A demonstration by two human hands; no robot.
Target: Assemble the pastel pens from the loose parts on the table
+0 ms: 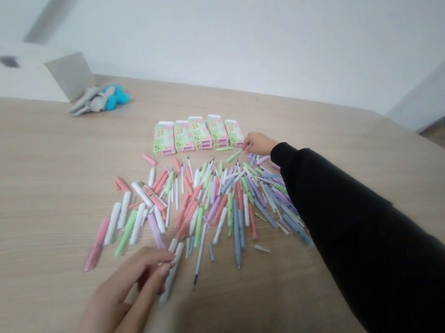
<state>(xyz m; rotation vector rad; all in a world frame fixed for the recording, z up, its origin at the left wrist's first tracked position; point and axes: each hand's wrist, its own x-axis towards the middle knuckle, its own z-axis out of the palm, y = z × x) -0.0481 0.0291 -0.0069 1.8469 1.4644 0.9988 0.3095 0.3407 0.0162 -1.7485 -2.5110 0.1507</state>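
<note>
My left hand (128, 294) is at the near left of a large pile of pen parts (205, 190), with thumb and forefinger closed at one end of a white pen piece (176, 272). My right hand (259, 144) reaches over the pile to its far side, beside the rightmost small box (234, 131). Its fingers are bent together, low over the table, and what lies in them is too small and blurred to make out. Close to its fingertips lies a light green pen piece (233, 156). Pink, white, green, purple and blue-grey barrels and caps make up the pile, mixed with thin refills.
Several green and pink boxes marked 5 (200, 133) stand in a row behind the pile. Farther back left lie a crumpled grey and blue cloth-like item (100, 99) and a large white box (12, 73). A white wall (271, 36) borders the wooden table (26, 185).
</note>
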